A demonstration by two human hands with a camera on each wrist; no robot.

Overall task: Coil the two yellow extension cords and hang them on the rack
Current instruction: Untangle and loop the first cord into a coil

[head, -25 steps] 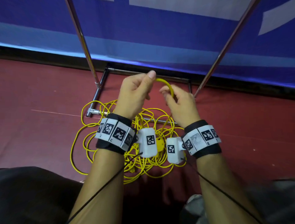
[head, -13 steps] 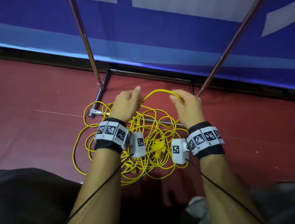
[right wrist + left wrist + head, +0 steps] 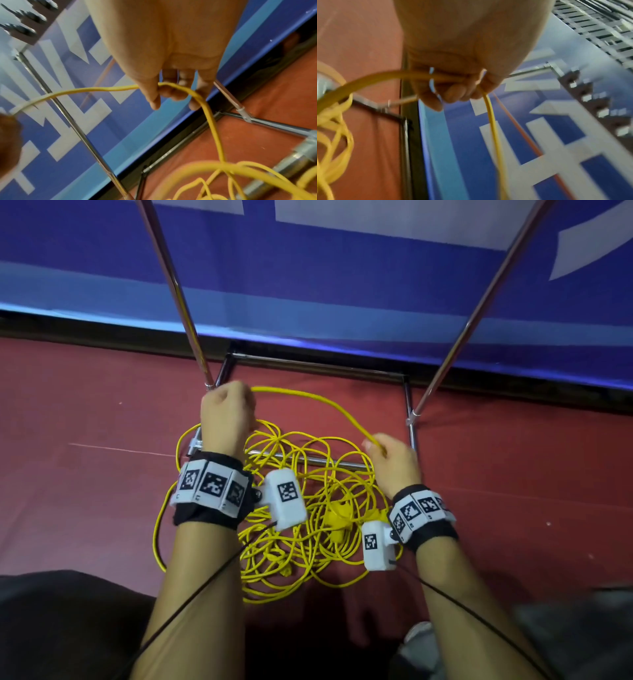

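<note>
A tangled heap of yellow extension cord (image 3: pixel 301 518) lies on the red floor across the rack's low front bar (image 3: pixel 308 462). One strand (image 3: pixel 318 400) arches between my hands above the heap. My left hand (image 3: pixel 227 412) is closed in a fist round the strand's left end (image 3: pixel 447 77), close to the rack's left pole (image 3: pixel 181 302). My right hand (image 3: pixel 390 457) pinches the strand's right end (image 3: pixel 171 86) between thumb and curled fingers, just left of the right pole (image 3: pixel 479 302). Yellow plugs (image 3: pixel 337 517) sit in the heap's middle.
The rack's chrome base frame (image 3: pixel 318 366) rings the floor behind the heap. A blue banner wall (image 3: pixel 342 285) stands right behind it. Dark clothing (image 3: pixel 61 621) fills the lower left, and a shoe (image 3: pixel 416 633) shows at the lower right.
My hands have dropped and drawn apart, left hand toward the left pole, right hand toward the right one. The short loop between them has stretched into a long arch.
</note>
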